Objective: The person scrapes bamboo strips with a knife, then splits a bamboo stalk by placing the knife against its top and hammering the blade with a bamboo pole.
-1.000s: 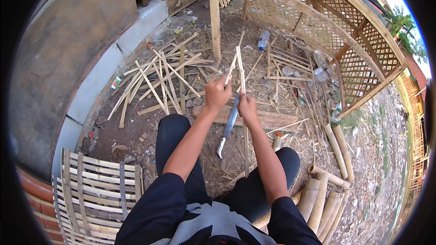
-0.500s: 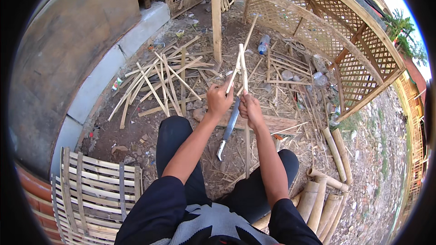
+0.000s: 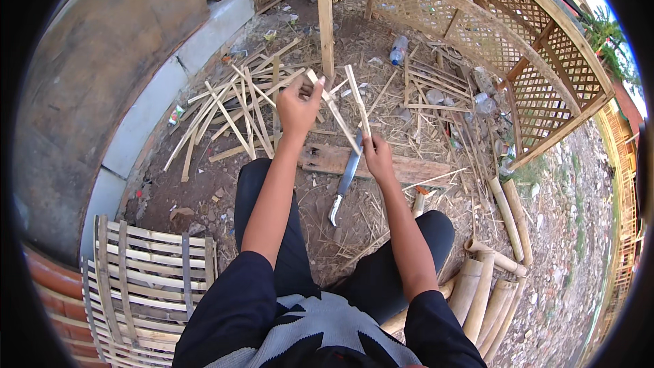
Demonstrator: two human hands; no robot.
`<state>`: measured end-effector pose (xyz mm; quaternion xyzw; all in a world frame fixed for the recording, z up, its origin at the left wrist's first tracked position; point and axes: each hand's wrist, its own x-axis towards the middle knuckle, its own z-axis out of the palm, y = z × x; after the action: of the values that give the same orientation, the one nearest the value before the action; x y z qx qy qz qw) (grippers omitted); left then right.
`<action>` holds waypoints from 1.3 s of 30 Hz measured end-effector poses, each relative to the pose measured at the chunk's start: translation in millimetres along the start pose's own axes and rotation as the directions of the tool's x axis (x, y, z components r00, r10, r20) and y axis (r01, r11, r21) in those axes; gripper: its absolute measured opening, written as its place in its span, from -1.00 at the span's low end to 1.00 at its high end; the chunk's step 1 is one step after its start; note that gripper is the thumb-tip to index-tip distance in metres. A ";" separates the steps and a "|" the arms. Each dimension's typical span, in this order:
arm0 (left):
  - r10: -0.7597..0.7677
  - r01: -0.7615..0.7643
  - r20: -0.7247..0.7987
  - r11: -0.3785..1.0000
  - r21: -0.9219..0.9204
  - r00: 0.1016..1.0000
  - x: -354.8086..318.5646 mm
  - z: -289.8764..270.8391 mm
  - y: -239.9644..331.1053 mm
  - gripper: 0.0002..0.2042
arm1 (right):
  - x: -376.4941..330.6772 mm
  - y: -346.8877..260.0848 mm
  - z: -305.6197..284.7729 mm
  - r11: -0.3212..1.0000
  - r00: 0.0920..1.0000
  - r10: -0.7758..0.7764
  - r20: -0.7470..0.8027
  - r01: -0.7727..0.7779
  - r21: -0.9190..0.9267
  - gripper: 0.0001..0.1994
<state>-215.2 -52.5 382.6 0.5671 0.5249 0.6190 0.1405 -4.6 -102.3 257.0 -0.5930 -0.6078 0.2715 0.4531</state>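
Observation:
My left hand is raised above the litter of strips, its thumb and fingers closed at the upper end of a pale bamboo strip. That strip slants down toward my right hand. My right hand grips the lower end of a second bamboo strip, which points up and away. The tops of the two strips are apart. Below them a machete with a pale handle lies with its blade across a wooden plank on the ground, between my knees and hands.
Many split bamboo strips lie in a pile at the left. A wooden post and lattice panel stand ahead. Cut bamboo poles lie at right, a slatted bamboo rack at lower left. A plastic bottle lies beyond.
My left hand has moved left and farther out with its strip. The two strips, close together and crossing before, are now apart. My right hand has stayed nearly in place.

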 end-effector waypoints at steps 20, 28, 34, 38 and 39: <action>0.189 -0.162 0.414 0.982 -0.099 0.890 61.6 107.5 -39.0 -0.73 | 64.6 113.3 -7.0 0.901 0.829 -0.129 -0.544 -0.132 -0.414 -0.66; 0.144 -0.091 0.340 0.982 -0.168 0.929 84.5 117.1 -85.1 -0.71 | 2.0 179.6 105.4 0.809 0.812 0.432 -0.391 -0.541 -0.229 -0.38; 0.110 -0.052 0.319 0.982 -0.184 0.941 87.5 96.0 -90.4 -0.67 | -100.8 183.7 192.7 0.686 0.708 0.702 0.083 -0.638 -0.350 -0.30; 0.165 -0.098 0.347 0.974 -0.204 0.923 92.7 95.0 -87.0 -0.72 | -112.4 223.0 189.6 0.677 0.711 0.700 0.068 -0.631 -0.380 -0.24; 0.177 -0.109 0.339 0.972 -0.208 0.924 96.7 91.3 -86.7 -0.74 | -106.1 221.2 188.9 0.697 0.728 0.680 0.090 -0.602 -0.389 -0.23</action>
<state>-204.9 102.2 348.4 0.6908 0.3880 0.5612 0.2393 -76.5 -132.7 -42.6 -0.8008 -0.4452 0.3717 0.1494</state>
